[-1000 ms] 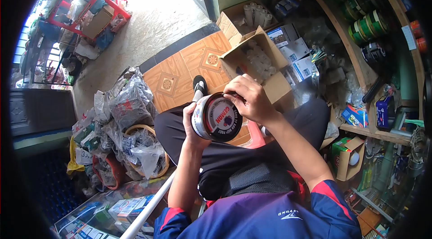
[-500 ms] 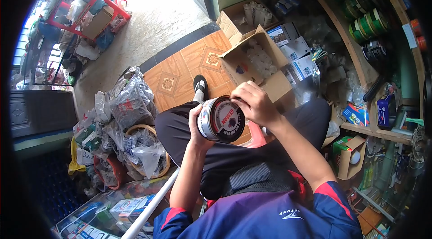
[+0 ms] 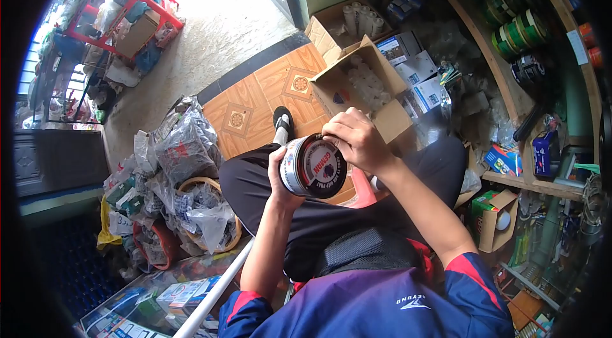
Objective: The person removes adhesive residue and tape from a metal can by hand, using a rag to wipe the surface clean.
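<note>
A round can [image 3: 313, 167] with a printed silvery side and a dark end is held over my lap, tilted so its round GEMAN label faces me. My left hand [image 3: 278, 173] is wrapped around its left side, thumb along the wall. At the upper right rim, my right hand [image 3: 358, 139] has its fingers curled and pressed together against the edge. Its fingertips are partly hidden, so any small part between them does not show. Below the right wrist, a pink-red object [image 3: 363, 190] shows between my legs.
Open cardboard boxes [image 3: 398, 122] stand ahead on the right, one with white tubes. Plastic-wrapped goods and baskets [image 3: 237, 239] crowd the left. Shelves with green rolls [image 3: 519, 35] rise at the right. A white pole [image 3: 217, 287] slants by my left arm.
My right hand has shifted slightly up and left along the rim. The can's label appears turned a little, with my left hand still around the side.
</note>
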Demonstrator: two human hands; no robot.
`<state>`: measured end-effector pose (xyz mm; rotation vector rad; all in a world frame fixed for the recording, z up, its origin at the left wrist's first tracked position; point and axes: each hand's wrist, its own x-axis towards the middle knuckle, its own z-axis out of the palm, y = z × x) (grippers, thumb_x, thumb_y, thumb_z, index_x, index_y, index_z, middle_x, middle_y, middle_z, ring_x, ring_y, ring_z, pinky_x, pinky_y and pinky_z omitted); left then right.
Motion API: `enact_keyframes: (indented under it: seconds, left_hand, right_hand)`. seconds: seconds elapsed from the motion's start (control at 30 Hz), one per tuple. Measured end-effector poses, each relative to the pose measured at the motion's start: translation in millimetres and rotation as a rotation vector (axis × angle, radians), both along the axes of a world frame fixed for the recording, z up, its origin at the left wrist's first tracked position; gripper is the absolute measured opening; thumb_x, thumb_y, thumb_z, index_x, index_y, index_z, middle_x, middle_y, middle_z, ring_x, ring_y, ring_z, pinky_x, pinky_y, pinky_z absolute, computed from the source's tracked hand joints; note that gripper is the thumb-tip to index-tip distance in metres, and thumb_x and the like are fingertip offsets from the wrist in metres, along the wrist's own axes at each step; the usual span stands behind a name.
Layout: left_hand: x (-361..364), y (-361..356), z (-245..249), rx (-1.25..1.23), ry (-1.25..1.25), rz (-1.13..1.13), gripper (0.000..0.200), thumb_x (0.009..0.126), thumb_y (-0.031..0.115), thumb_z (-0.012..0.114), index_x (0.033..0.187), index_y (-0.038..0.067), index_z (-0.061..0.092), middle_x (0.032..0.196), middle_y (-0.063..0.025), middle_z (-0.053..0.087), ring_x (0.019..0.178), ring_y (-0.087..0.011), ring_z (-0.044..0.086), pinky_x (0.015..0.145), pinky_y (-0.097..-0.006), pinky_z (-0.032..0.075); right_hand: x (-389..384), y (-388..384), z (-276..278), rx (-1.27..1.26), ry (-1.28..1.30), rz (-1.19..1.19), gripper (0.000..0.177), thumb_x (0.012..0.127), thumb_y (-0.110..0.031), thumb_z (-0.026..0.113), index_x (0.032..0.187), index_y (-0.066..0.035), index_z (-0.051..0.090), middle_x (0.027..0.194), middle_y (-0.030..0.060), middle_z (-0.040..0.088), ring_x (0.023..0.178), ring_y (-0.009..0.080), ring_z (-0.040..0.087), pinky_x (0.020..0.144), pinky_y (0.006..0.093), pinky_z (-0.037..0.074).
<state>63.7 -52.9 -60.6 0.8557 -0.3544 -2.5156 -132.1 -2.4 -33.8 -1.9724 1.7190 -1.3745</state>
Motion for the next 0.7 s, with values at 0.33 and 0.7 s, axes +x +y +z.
enact_keyframes:
  seconds: [0.33, 0.7]
  left_hand:
    - [4.0, -2.3, -13.4, 0.015, -0.064, -0.031, 0.065, 0.091, 0.056, 0.045, 0.131, 0.005, 0.054, 0.119, -0.0149, 0.066, 0.104, -0.0282, 0.066, 0.091, -0.0419, 0.055]
    - [2.2, -3.1, -1.8, -0.045, -0.074, 0.0, 0.061, 0.09, 0.049, 0.048, 0.131, 0.004, 0.054, 0.121, -0.0125, 0.065, 0.107, -0.0255, 0.065, 0.092, -0.0387, 0.054]
  right_hand:
    - [11.7, -3.0, 4.5, -0.02, 0.015, 0.054, 0.013, 0.077, -0.004, 0.074, 0.088, -0.007, 0.067, 0.081, 0.0071, 0.063, 0.078, 0.0275, 0.057, 0.073, 0.0383, 0.047]
    - [2.6, 2.0, -6.3, -0.007, 0.129, -0.06, 0.015, 0.077, -0.006, 0.073, 0.09, -0.007, 0.066, 0.084, 0.0061, 0.062, 0.078, 0.0258, 0.056, 0.072, 0.0376, 0.046]
